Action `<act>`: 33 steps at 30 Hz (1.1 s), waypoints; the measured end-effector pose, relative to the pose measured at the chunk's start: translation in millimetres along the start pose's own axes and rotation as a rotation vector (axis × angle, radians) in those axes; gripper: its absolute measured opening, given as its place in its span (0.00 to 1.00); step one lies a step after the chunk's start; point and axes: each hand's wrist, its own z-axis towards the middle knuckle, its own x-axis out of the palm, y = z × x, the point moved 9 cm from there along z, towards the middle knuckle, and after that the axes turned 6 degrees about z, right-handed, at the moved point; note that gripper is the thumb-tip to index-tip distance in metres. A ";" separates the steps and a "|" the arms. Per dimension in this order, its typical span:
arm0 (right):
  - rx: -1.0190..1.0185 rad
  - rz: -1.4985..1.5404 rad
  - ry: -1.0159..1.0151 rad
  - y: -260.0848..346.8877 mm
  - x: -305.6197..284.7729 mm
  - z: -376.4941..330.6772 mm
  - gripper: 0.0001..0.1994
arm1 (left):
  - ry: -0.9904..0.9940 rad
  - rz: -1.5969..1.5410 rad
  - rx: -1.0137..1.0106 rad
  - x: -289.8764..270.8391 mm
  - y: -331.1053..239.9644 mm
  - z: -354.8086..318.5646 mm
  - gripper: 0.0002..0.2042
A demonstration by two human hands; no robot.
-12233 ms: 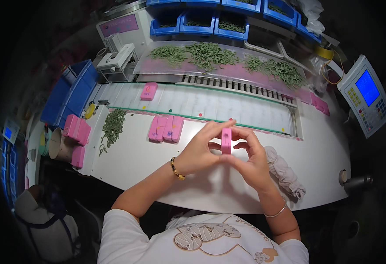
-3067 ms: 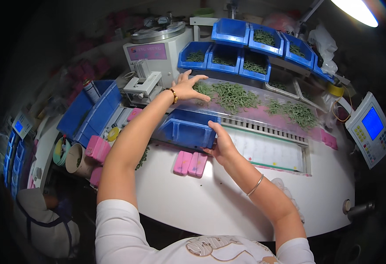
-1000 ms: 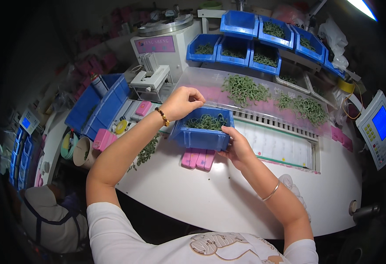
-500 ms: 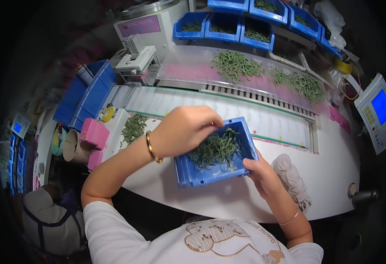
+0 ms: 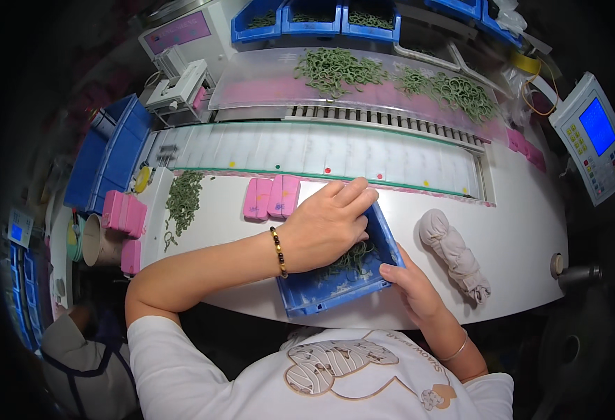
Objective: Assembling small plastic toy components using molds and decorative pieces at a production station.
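Note:
A blue plastic bin (image 5: pixel 323 297) is held tilted above the near part of the white table, in front of my chest. My right hand (image 5: pixel 417 285) grips its right side, thumb over the rim. Inside lies a tangle of small green ring-shaped pieces (image 5: pixel 350 263). My left hand (image 5: pixel 327 225) reaches over the bin with bent fingers, their tips down among the pieces; what they pinch is hidden. Two pink blocks (image 5: pixel 271 198) rest on the table just beyond my left wrist.
Loose green pieces (image 5: pixel 183 199) lie at the table's left. Across the middle runs a glass-topped strip (image 5: pixel 307 148), with a clear sheet (image 5: pixel 251 80) bearing more pieces behind it. A rolled cloth (image 5: pixel 453 255) lies to the right, near a keypad display (image 5: pixel 595 129). Blue bins (image 5: pixel 312 21) stand at the back.
My left hand has gone down into the bin, its fingers lower among the green pieces. The bin tilts more. The view has shifted, and the two pink blocks now show beyond my wrist.

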 end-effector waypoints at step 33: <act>-0.239 -0.773 -0.120 39.5 -2.8 -8.0 0.25 | -0.083 -0.115 -0.194 -12.9 -6.4 -14.1 0.10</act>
